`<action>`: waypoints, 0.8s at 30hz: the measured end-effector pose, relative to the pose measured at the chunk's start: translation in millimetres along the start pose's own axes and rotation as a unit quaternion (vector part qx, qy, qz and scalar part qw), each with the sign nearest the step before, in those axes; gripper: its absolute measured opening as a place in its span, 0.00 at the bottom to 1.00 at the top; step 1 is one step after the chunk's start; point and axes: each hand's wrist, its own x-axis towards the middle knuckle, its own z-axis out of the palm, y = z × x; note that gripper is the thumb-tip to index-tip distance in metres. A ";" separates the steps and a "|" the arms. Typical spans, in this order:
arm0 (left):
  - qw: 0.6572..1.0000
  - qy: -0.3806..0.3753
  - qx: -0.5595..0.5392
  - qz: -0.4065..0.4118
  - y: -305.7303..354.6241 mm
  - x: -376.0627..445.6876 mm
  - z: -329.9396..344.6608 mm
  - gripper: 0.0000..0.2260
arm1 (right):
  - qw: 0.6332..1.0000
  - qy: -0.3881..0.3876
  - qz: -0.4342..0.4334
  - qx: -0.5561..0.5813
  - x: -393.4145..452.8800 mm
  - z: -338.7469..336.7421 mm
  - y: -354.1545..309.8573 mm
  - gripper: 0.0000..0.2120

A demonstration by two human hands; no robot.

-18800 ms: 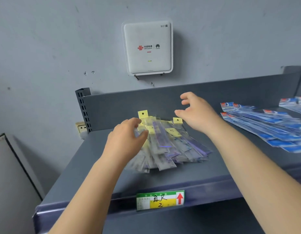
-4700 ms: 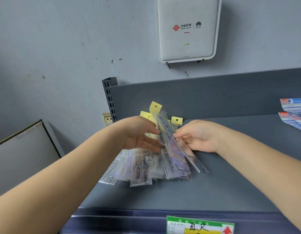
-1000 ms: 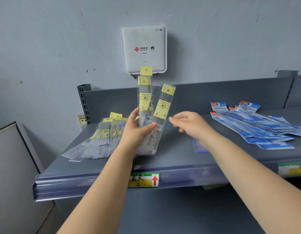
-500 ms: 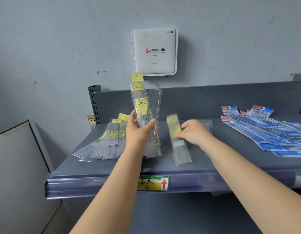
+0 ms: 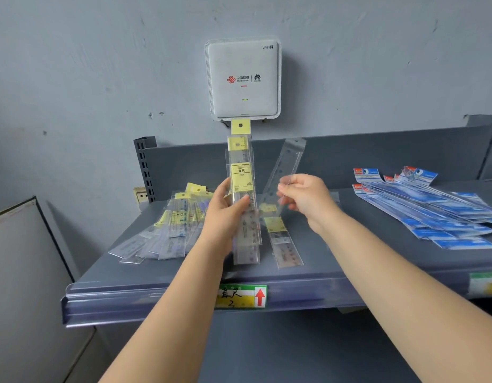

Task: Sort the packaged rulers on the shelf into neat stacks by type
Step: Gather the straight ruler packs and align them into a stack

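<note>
A few packaged rulers (image 5: 240, 194) are held upright by the left hand (image 5: 224, 214), fingers wrapped round them, above the shelf (image 5: 162, 283) front edge. One clear ruler pack (image 5: 287, 161) is pinched by the right hand (image 5: 305, 199), w/ another ruler (image 5: 280, 239) laid flat below. The slippy packs could slide out & drop off the front edge, esp. if the hold gets loose.

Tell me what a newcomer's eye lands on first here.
First, the two hands mid-frame: the left hand holds a bundle of yellow-labelled rulers upright, while the right hand pinches a single clear-packaged ruler tilted beside it. Above them a white WiFi box hangs on the grey wall. On the shelf, a blue-packaged pile fans out at right and a yellow-labelled pile lies at left.
</note>
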 end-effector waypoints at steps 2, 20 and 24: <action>1.000 0.003 -0.003 0.003 0.5 -0.4 -0.7 0.23 | 0.999 0.023 0.001 -0.024 4.4 -21.4 2.8 0.05; 0.999 -0.027 0.017 0.031 -2.5 1.0 2.0 0.27 | 0.994 -0.056 -0.039 -0.081 -8.2 17.2 -11.1 0.09; 0.999 0.018 -0.013 0.027 0.7 0.2 -0.6 0.23 | 0.997 -0.023 -0.016 -0.072 -3.1 6.1 -7.1 0.07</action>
